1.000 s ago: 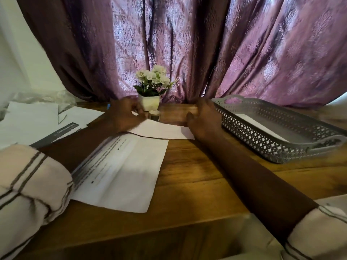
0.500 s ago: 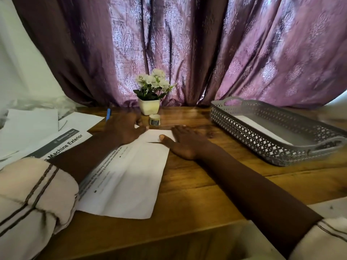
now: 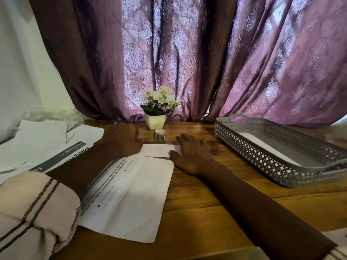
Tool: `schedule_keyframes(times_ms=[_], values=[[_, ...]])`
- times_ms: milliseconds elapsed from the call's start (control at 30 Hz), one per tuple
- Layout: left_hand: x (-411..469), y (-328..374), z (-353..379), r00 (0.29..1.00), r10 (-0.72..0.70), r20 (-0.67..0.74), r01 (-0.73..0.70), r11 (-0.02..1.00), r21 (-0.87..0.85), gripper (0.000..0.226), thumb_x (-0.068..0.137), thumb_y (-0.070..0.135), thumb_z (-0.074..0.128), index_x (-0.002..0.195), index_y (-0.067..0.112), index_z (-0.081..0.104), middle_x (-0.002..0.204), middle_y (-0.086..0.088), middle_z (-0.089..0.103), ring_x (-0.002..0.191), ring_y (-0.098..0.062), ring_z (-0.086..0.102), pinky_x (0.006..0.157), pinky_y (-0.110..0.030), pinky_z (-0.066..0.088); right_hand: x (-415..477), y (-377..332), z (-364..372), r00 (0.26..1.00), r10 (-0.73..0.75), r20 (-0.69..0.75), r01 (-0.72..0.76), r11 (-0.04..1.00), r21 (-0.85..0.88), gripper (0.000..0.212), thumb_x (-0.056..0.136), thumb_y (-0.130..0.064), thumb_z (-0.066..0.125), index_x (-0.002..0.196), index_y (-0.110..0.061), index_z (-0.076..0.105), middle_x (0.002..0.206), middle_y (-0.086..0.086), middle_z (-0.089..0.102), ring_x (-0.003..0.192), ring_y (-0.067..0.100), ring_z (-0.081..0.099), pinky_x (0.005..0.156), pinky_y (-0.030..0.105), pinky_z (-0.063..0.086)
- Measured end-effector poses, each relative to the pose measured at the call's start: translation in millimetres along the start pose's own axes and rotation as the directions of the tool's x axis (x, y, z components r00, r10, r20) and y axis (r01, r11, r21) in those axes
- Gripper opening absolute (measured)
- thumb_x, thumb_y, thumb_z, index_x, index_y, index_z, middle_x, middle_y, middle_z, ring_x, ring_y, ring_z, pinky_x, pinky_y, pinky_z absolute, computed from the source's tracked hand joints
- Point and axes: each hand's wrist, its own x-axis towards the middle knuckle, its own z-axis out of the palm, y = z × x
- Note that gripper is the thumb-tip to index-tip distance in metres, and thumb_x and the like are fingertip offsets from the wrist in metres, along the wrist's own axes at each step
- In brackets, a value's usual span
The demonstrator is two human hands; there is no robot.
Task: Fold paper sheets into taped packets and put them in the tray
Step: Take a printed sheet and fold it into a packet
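Note:
A white printed paper sheet (image 3: pixel 131 194) lies on the wooden table, its far end folded over into a narrow flap (image 3: pixel 157 150). My left hand (image 3: pixel 122 139) rests on the flap's left end, fingers bent down onto it. My right hand (image 3: pixel 191 152) lies flat with spread fingers on the flap's right end. A small roll of tape (image 3: pixel 159 134) stands just beyond the flap. The grey perforated tray (image 3: pixel 262 152) sits at the right and holds a white packet (image 3: pixel 266 147).
A small white pot of white flowers (image 3: pixel 155 111) stands behind the tape, against a purple curtain (image 3: pixel 187 53). Loose printed sheets (image 3: pixel 47 145) are spread at the left. Bare wood (image 3: pixel 206 212) lies between the sheet and the tray.
The far end of the sheet came down into a flat fold. My right hand moved from the raised edge to lie flat on the flap, then slid slightly right.

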Motion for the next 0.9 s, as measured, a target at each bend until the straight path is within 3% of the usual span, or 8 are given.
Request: schedule_keyframes(times_ms=[100, 167, 267, 367, 567, 667, 767, 900], values=[[-5, 5, -5, 1.0, 0.028, -0.005, -0.028, 0.999, 0.04, 0.036, 0.08, 0.049, 0.061, 0.106, 0.025, 0.068, 0.113, -0.001, 0.07, 0.107, -0.028, 0.066, 0.091, -0.038, 0.053, 1, -6, -4, 0.99, -0.016, -0.143, 0.031, 0.994, 0.109, 0.058, 0.101, -0.052, 0.051, 0.153, -0.026, 0.043, 0.16, 0.004, 0.04, 0.145, 0.028, 0.04, 0.115, 0.046, 0.039], [-8, 5, -6, 1.0, 0.028, 0.0, -0.028, 1.0, 0.005, 0.039, 0.077, 0.049, 0.059, 0.109, 0.027, 0.065, 0.12, -0.001, 0.066, 0.113, -0.029, 0.062, 0.096, -0.04, 0.052, 8, -10, -7, 0.968, -0.049, -0.245, 0.068, 0.995, 0.067, 0.046, 0.1, -0.046, 0.055, 0.142, -0.026, 0.055, 0.149, 0.005, 0.05, 0.136, 0.027, 0.047, 0.105, 0.042, 0.047], [-8, 7, -5, 1.0, 0.024, 0.011, -0.023, 0.996, -0.085, 0.048, 0.082, 0.044, 0.063, 0.128, 0.032, 0.058, 0.133, 0.0, 0.061, 0.123, -0.03, 0.058, 0.101, -0.042, 0.047, 27, -22, -12, 0.96, -0.111, -0.256, 0.146, 0.982, 0.123, 0.026, 0.097, -0.036, 0.059, 0.118, -0.026, 0.07, 0.126, 0.004, 0.066, 0.12, 0.024, 0.059, 0.087, 0.033, 0.048], [-7, 10, -3, 0.999, 0.025, -0.02, -0.027, 0.994, -0.108, 0.052, 0.084, 0.04, 0.064, 0.135, 0.032, 0.055, 0.134, 0.0, 0.061, 0.124, -0.029, 0.059, 0.101, -0.042, 0.048, 42, -36, 3, 0.97, -0.145, -0.195, 0.186, 0.96, 0.211, 0.021, 0.094, -0.041, 0.059, 0.103, -0.028, 0.073, 0.106, 0.003, 0.074, 0.099, 0.027, 0.07, 0.072, 0.03, 0.048], [7, -5, -6, 0.985, -0.106, -0.137, 0.118, 0.99, 0.078, 0.04, 0.083, 0.051, 0.061, 0.11, 0.023, 0.068, 0.109, -0.003, 0.073, 0.101, -0.03, 0.07, 0.084, -0.037, 0.055, 49, -40, 21, 0.947, -0.255, -0.195, 0.282, 0.951, 0.126, 0.029, 0.102, -0.045, 0.051, 0.119, -0.031, 0.07, 0.115, -0.003, 0.073, 0.103, 0.022, 0.067, 0.076, 0.029, 0.047], [15, -33, -23, 0.947, -0.285, -0.151, 0.305, 0.944, 0.128, 0.047, 0.086, 0.057, 0.061, 0.114, 0.02, 0.068, 0.115, -0.007, 0.073, 0.108, -0.034, 0.069, 0.088, -0.039, 0.052, 49, -41, 20, 0.934, -0.293, -0.204, 0.318, 0.942, 0.107, 0.025, 0.101, -0.043, 0.05, 0.111, -0.029, 0.068, 0.109, 0.001, 0.072, 0.101, 0.025, 0.067, 0.075, 0.03, 0.047], [10, -67, -42, 0.891, -0.447, -0.078, 0.452, 0.86, 0.235, 0.058, 0.084, 0.061, 0.063, 0.126, 0.021, 0.063, 0.127, -0.011, 0.068, 0.118, -0.035, 0.065, 0.095, -0.042, 0.051, 49, -41, 21, 0.915, -0.34, -0.216, 0.365, 0.927, 0.083, 0.027, 0.102, -0.041, 0.048, 0.111, -0.025, 0.068, 0.109, 0.004, 0.07, 0.103, 0.028, 0.067, 0.077, 0.032, 0.049], [-9, -101, -55, 0.815, -0.577, 0.062, 0.525, 0.779, 0.342, 0.06, 0.084, 0.057, 0.068, 0.13, 0.019, 0.061, 0.131, -0.01, 0.065, 0.12, -0.031, 0.063, 0.09, -0.037, 0.048, 48, -41, 20, 0.897, -0.366, -0.246, 0.394, 0.916, 0.074, 0.029, 0.102, -0.042, 0.048, 0.114, -0.025, 0.068, 0.114, 0.004, 0.07, 0.105, 0.028, 0.066, 0.076, 0.031, 0.042]])
